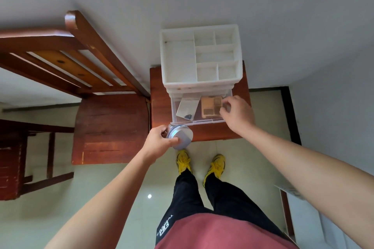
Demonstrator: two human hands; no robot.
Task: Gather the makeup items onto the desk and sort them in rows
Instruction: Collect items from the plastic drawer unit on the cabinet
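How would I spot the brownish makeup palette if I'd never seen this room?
Find the white organizer on the wooden table; its bottom drawer is pulled open. In the drawer's right half, by the right hand, lies the palette: tan with square pans, unlike the shiny mirrored piece beside it.

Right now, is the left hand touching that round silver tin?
Touching. Head view shows the left hand gripping the round silver tin, thumb over its top.

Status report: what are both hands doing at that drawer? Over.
Left hand grips round silver tin. Right hand in open clear drawer, fingers curled at tan palette, grip unclear. Mirror-like sheet beside palette, clear of it.
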